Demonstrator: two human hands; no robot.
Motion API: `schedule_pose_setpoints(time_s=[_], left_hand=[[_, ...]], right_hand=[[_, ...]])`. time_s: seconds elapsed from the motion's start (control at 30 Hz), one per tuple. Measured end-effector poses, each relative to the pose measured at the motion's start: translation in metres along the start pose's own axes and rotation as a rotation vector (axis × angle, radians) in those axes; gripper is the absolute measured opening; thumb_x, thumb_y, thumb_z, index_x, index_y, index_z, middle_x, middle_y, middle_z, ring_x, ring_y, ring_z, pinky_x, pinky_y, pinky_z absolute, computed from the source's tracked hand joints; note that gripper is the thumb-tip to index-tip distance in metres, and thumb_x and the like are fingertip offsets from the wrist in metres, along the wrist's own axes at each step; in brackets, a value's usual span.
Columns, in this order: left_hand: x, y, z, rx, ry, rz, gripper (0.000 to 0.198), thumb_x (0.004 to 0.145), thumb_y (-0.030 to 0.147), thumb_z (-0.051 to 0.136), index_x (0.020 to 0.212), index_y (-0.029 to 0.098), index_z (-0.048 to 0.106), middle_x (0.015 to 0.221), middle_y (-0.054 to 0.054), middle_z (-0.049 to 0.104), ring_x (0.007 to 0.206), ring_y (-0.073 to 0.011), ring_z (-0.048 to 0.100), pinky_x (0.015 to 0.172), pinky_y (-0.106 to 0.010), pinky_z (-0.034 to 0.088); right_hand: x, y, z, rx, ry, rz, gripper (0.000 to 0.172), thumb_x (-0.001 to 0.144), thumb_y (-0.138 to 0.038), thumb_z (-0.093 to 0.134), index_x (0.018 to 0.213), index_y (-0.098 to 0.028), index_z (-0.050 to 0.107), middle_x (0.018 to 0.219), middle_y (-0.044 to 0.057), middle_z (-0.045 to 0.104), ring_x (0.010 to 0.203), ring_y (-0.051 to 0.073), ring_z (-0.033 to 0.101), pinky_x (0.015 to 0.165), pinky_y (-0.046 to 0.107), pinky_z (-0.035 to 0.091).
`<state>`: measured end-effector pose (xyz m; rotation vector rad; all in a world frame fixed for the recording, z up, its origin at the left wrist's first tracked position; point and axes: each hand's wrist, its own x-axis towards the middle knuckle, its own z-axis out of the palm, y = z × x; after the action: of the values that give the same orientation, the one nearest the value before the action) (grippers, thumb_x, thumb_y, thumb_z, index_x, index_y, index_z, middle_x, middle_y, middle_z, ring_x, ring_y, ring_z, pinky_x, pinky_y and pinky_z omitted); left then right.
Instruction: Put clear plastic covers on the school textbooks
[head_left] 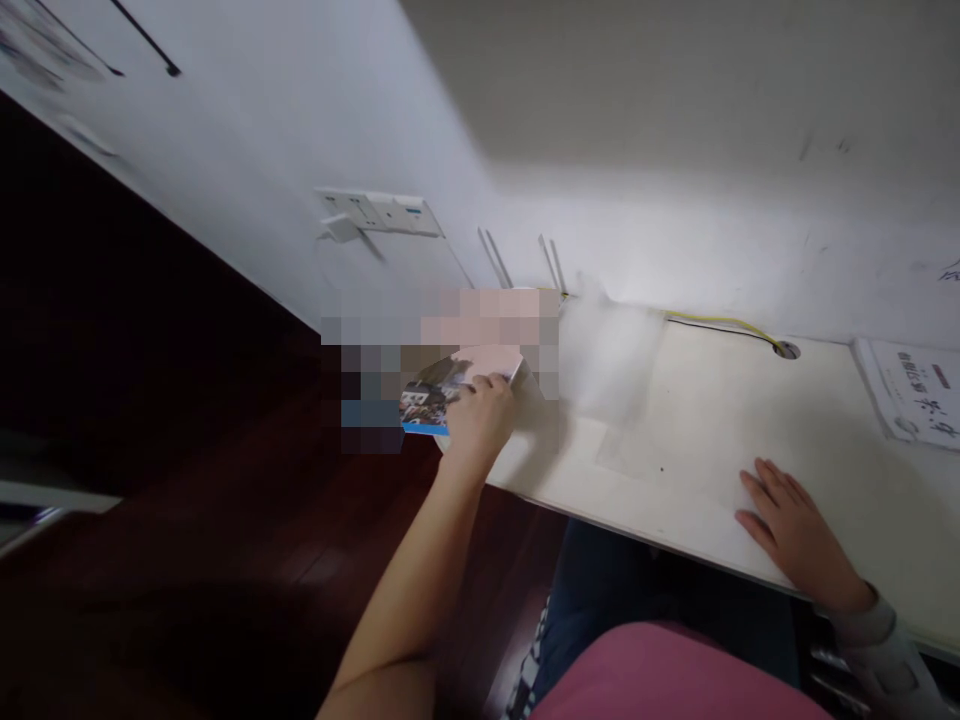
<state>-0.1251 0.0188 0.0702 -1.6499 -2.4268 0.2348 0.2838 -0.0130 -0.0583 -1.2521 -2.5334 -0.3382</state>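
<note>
My left hand is closed on the near right side of a book with a photo cover and a blue lower edge. The book is at the left end of a white desk, and part of it and what lies behind are hidden by a pixelated patch. Flat on the desk, further right, rests my right hand, its fingers stretched out and holding nothing. Something grey covers the forearm behind that wrist. A thin translucent sheet lies between the two hands, against the wall.
Books with Chinese writing lie at the desk's right. A yellow cable and a black one enter a round desk hole. Sockets with a plug are on the wall. Dark wooden floor lies below left.
</note>
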Motion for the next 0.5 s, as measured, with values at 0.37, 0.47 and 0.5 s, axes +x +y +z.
schedule_pose_setpoints(time_s=[0.37,0.47,0.5], left_hand=[[-0.018,-0.019,-0.097,-0.228,0.435,-0.285,0.040,0.092,0.024,0.033,0.125,0.014,0.053,0.084,-0.010,0.068,0.088,-0.0307,0.066,0.078,-0.053,0.048],[-0.032,0.005,-0.107,-0.610,0.672,-0.062,0.045,0.088,0.022,0.042,0.132,0.020,0.049,0.098,-0.005,0.067,0.096,-0.0245,0.062,0.090,-0.050,0.044],[-0.033,0.014,-0.105,-0.818,0.721,0.035,0.045,0.085,0.021,0.046,0.130,0.020,0.051,0.104,-0.003,0.066,0.101,-0.0223,0.060,0.094,-0.046,0.042]], right_hand=[[0.006,-0.010,-0.010,0.082,-0.016,0.061,0.046,0.093,-0.041,0.041,0.123,-0.010,0.054,0.132,0.022,0.051,0.128,0.031,0.043,0.101,0.048,0.038],[0.008,-0.011,-0.016,0.133,-0.039,0.084,0.046,0.093,-0.041,0.039,0.126,-0.011,0.052,0.138,0.022,0.045,0.132,0.030,0.036,0.102,0.049,0.038],[0.008,-0.010,-0.017,0.149,-0.041,0.092,0.047,0.093,-0.042,0.040,0.127,-0.011,0.051,0.141,0.021,0.042,0.134,0.030,0.033,0.103,0.048,0.037]])
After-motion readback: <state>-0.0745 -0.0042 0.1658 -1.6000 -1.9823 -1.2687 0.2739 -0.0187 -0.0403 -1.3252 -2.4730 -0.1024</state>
